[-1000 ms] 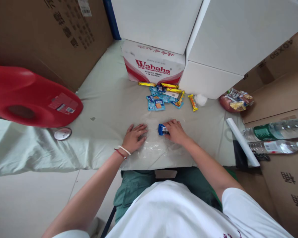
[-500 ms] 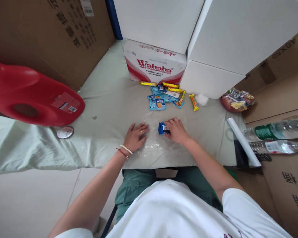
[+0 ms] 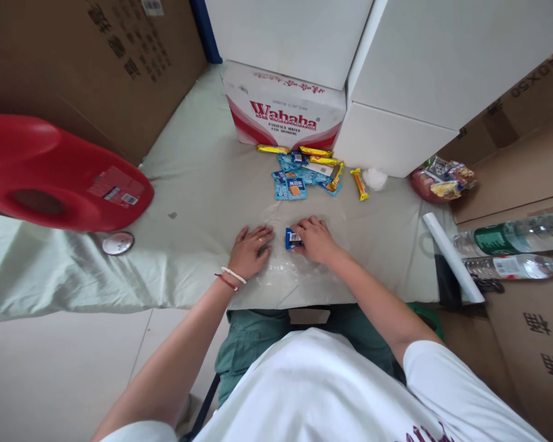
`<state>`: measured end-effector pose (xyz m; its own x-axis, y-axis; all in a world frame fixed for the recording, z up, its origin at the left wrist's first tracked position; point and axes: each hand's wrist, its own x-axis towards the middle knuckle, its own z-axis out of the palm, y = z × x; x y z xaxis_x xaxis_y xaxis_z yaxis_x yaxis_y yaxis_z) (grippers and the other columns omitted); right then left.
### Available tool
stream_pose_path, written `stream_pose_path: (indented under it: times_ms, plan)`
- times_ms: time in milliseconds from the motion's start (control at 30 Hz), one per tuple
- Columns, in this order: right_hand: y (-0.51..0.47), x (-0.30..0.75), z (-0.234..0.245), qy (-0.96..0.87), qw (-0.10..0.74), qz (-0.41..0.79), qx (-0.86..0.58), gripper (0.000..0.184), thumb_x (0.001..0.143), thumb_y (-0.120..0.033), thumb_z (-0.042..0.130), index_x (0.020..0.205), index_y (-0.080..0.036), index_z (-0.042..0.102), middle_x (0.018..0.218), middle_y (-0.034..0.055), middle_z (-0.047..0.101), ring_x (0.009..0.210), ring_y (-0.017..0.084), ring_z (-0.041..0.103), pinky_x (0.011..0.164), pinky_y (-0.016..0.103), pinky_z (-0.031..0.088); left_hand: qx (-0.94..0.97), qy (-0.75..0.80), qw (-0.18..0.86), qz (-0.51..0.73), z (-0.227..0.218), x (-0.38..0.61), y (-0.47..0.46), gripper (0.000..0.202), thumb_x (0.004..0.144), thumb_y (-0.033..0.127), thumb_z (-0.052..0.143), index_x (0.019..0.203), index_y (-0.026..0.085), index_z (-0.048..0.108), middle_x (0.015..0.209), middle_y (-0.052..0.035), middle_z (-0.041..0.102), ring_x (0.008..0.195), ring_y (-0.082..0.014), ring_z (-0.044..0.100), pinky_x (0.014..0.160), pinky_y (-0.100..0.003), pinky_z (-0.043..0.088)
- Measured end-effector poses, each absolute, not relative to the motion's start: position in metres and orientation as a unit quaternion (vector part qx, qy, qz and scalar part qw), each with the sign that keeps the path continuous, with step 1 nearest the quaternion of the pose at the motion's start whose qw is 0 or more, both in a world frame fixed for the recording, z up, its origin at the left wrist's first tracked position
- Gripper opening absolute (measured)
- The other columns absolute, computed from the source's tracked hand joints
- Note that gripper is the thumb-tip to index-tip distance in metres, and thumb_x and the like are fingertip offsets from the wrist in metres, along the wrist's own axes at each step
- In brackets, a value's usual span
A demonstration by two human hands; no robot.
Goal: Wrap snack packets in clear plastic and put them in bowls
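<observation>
My right hand (image 3: 317,238) is closed around the right part of a small dark-blue snack packet (image 3: 294,239), whose left end with a white label sticks out. Under both hands lies a clear plastic bag (image 3: 283,270), flat on the cloth. My left hand (image 3: 252,250) rests on the bag's left edge with its fingers stretched out and nothing held. Beyond the hands is a pile of light-blue biscuit packets (image 3: 291,189) with several yellow-wrapped bars (image 3: 323,161) among them. One more yellow bar (image 3: 360,185) lies apart, beside a white crumpled ball (image 3: 375,178).
A Wahaba-style printed water carton (image 3: 283,116) stands behind the packets, against white boxes (image 3: 396,135). At left are a red plastic jug (image 3: 74,178) and a round tin lid (image 3: 118,244). Plastic bottles (image 3: 516,267), a white tube (image 3: 454,258) and a snack-filled bowl (image 3: 442,181) sit at right.
My right hand has moved a little left with the blue packet, bringing it closer to my left hand. My left hand stays almost in place. The whole view has shifted slightly.
</observation>
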<state>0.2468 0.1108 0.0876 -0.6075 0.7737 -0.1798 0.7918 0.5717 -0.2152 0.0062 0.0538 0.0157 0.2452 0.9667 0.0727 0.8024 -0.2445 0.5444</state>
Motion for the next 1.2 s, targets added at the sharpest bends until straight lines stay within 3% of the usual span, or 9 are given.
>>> stream_pose_path:
  times_ms: [233, 400, 533, 667, 833, 933, 1000, 1100, 1200]
  plan:
    - [0.111, 0.248, 0.075, 0.887, 0.040, -0.135, 0.440, 0.061, 0.092, -0.037, 0.077, 0.148, -0.022, 0.058, 0.133, 0.0151, 0.065, 0.125, 0.035, 0.050, 0.101, 0.048, 0.038, 0.756, 0.592, 0.189, 0.206, 0.016, 0.007, 0.043, 0.051, 0.099, 0.034, 0.046, 0.147, 0.026, 0.059, 0.156, -0.0090, 0.059, 0.149, -0.0269, 0.050, 0.129, -0.061, 0.023]
    - [0.110, 0.264, 0.086, 0.888, -0.014, -0.172, 0.427, 0.079, 0.088, -0.041, 0.081, 0.157, -0.022, 0.048, 0.154, 0.0158, 0.053, 0.138, 0.037, 0.043, 0.114, 0.053, 0.034, 0.761, 0.585, 0.150, 0.236, 0.019, 0.001, 0.037, 0.047, 0.093, 0.023, 0.049, 0.136, 0.030, 0.068, 0.155, -0.0043, 0.060, 0.156, -0.0279, 0.039, 0.127, -0.059, 0.029]
    - [0.088, 0.306, 0.097, 0.872, -0.115, -0.209, 0.427, 0.054, 0.100, -0.042, 0.064, 0.149, -0.022, 0.054, 0.147, 0.0165, 0.056, 0.135, 0.033, 0.047, 0.114, 0.053, 0.040, 0.802, 0.543, 0.144, 0.203, 0.025, -0.009, 0.028, 0.060, 0.079, 0.011, 0.051, 0.131, 0.035, 0.071, 0.153, -0.0009, 0.063, 0.157, -0.0288, 0.039, 0.131, -0.066, 0.014]
    - [0.047, 0.355, 0.078, 0.877, -0.115, -0.270, 0.380, 0.042, 0.100, -0.041, 0.062, 0.138, -0.022, 0.062, 0.135, 0.0161, 0.062, 0.126, 0.031, 0.054, 0.106, 0.051, 0.050, 0.842, 0.470, 0.213, 0.157, 0.025, -0.022, 0.017, 0.068, 0.073, 0.012, 0.053, 0.135, 0.033, 0.069, 0.154, -0.0024, 0.062, 0.154, -0.0279, 0.043, 0.132, -0.064, 0.016]
    - [0.021, 0.372, 0.037, 0.863, -0.143, -0.261, 0.408, 0.026, 0.105, -0.031, 0.053, 0.122, -0.024, 0.072, 0.128, 0.0142, 0.067, 0.119, 0.029, 0.058, 0.102, 0.050, 0.052, 0.829, 0.462, 0.268, 0.166, 0.021, -0.025, 0.012, 0.033, 0.092, 0.029, 0.050, 0.111, 0.031, 0.076, 0.143, -0.0040, 0.070, 0.144, -0.0255, 0.055, 0.128, -0.059, 0.029]
    - [0.034, 0.362, 0.039, 0.854, -0.160, -0.267, 0.416, 0.029, 0.106, -0.026, 0.047, 0.113, -0.024, 0.075, 0.113, 0.0125, 0.072, 0.105, 0.026, 0.061, 0.095, 0.047, 0.054, 0.777, 0.515, 0.285, 0.223, 0.024, -0.018, 0.018, 0.032, 0.099, 0.037, 0.046, 0.104, 0.028, 0.076, 0.124, -0.0058, 0.079, 0.129, -0.0235, 0.066, 0.125, -0.053, 0.035]
    - [0.052, 0.354, 0.052, 0.849, -0.179, -0.278, 0.412, 0.029, 0.107, -0.028, 0.046, 0.112, -0.022, 0.074, 0.108, 0.0119, 0.072, 0.103, 0.025, 0.062, 0.094, 0.044, 0.053, 0.730, 0.552, 0.301, 0.267, 0.028, -0.013, 0.024, 0.034, 0.099, 0.044, 0.046, 0.102, 0.025, 0.074, 0.116, -0.0066, 0.080, 0.118, -0.0230, 0.070, 0.119, -0.046, 0.044]
    - [0.087, 0.344, 0.073, 0.834, -0.198, -0.293, 0.424, 0.029, 0.107, -0.032, 0.047, 0.112, -0.021, 0.074, 0.105, 0.0103, 0.070, 0.097, 0.022, 0.064, 0.088, 0.036, 0.051, 0.653, 0.619, 0.313, 0.303, 0.031, -0.008, 0.038, 0.039, 0.096, 0.052, 0.047, 0.095, 0.022, 0.072, 0.101, -0.0060, 0.079, 0.096, -0.0219, 0.072, 0.093, -0.036, 0.056]
    - [0.122, 0.335, 0.080, 0.815, -0.184, -0.317, 0.450, 0.029, 0.103, -0.035, 0.051, 0.104, -0.019, 0.074, 0.095, 0.0070, 0.070, 0.085, 0.018, 0.062, 0.079, 0.029, 0.047, 0.597, 0.676, 0.311, 0.300, 0.030, -0.003, 0.053, 0.042, 0.095, 0.055, 0.047, 0.083, 0.022, 0.069, 0.076, -0.0021, 0.072, 0.074, -0.0190, 0.065, 0.074, -0.032, 0.052]
